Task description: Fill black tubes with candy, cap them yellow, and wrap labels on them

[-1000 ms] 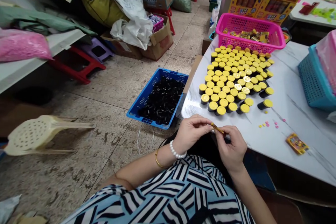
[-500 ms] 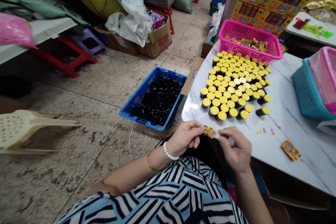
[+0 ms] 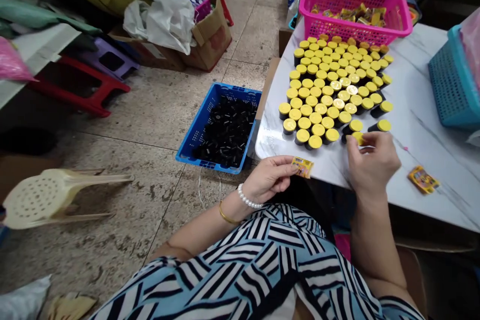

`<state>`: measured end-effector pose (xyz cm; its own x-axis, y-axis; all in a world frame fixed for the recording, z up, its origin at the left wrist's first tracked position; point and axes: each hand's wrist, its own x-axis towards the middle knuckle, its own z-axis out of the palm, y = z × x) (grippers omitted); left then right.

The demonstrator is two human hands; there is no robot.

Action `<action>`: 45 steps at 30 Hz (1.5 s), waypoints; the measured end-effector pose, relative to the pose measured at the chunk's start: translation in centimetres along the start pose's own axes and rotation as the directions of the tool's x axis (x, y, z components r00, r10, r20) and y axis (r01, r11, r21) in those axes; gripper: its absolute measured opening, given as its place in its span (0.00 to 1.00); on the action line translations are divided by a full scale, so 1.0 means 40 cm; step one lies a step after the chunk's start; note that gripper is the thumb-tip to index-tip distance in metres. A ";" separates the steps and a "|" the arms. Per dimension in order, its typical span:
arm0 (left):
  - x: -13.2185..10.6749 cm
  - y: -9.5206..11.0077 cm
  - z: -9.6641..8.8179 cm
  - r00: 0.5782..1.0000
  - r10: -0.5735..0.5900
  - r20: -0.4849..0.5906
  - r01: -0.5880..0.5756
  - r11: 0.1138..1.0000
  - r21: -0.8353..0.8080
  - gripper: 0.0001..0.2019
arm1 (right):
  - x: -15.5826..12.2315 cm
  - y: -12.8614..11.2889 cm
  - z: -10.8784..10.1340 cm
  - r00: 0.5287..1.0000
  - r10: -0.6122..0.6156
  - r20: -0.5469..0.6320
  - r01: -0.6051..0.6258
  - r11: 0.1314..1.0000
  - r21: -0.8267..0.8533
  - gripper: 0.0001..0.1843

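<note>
In the head view, my left hand [image 3: 275, 177] pinches a small yellow printed packet [image 3: 303, 167] at the table's near edge. My right hand [image 3: 371, 162] is at the front of a large group of small black canisters with yellow lids [image 3: 320, 108]. Its thumb and fingers close around one yellow-lidded canister [image 3: 359, 137], whose body is mostly hidden behind the hand. Another canister [image 3: 383, 126] stands just beyond my right hand. To the right of that hand, a second yellow packet [image 3: 423, 180] lies on the table.
A pink basket [image 3: 356, 32] of yellow packets stands behind the canisters. At the right is a turquoise basket [image 3: 455, 80]. Left of the white marbled table [image 3: 420, 85], a blue crate [image 3: 191, 132] of black pieces sits low down. A cream plastic stool [image 3: 37, 197] lies on the floor.
My right hand has moved from beside the packet, forward and right, onto a yellow-lidded canister. My left hand keeps the packet. The view has tilted down.
</note>
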<state>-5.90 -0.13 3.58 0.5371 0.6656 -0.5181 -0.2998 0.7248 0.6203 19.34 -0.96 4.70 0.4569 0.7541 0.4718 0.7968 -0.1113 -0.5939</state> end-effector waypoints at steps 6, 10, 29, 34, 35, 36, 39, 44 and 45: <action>0.020 0.022 0.019 0.999 0.014 -0.033 -0.017 0.992 -0.123 0.16 | -0.089 -0.041 -0.078 0.849 0.131 0.513 -0.482 0.592 0.646 0.22; 0.038 0.024 0.048 1.000 0.014 -0.005 -0.015 0.987 -0.160 0.13 | -0.119 -0.048 -0.057 0.828 0.065 0.557 -0.502 0.526 0.686 0.16; 0.044 0.016 0.052 0.999 0.043 0.014 -0.041 0.995 -0.087 0.17 | -0.125 -0.116 -0.090 0.823 0.075 0.563 -0.455 0.679 0.576 0.13; 0.010 0.018 0.034 0.925 0.378 -0.042 -0.367 0.915 0.167 0.24 | -0.132 -0.094 -0.095 0.904 0.044 0.425 -0.337 0.686 0.645 0.18; 0.004 0.019 0.032 0.892 0.452 0.005 -0.442 0.872 0.211 0.27 | -0.133 -0.091 -0.094 0.908 0.000 0.419 -0.303 0.692 0.656 0.18; 0.000 0.019 0.032 0.871 0.485 0.078 -0.489 0.840 0.235 0.30 | -0.133 -0.089 -0.093 0.907 -0.054 0.417 -0.261 0.705 0.659 0.19; -0.002 0.013 0.040 0.866 0.414 0.280 -0.481 0.844 0.239 0.23 | -0.132 -0.083 -0.086 0.878 -0.225 0.423 -0.098 0.781 0.617 0.21; 0.007 -0.005 0.050 0.909 0.265 0.322 -0.344 0.914 0.217 0.24 | -0.121 -0.047 -0.092 0.864 -0.332 0.378 0.062 0.816 0.574 0.26; 0.010 -0.008 0.048 0.919 0.222 0.326 -0.302 0.928 0.218 0.25 | -0.119 -0.038 -0.095 0.861 -0.349 0.371 0.086 0.818 0.569 0.26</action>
<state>-4.08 -0.44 4.29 0.6839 0.7147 -0.1467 -0.2681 0.4332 0.8605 17.45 -6.84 5.82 -0.0308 0.9279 0.3717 0.4656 0.3423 -0.8161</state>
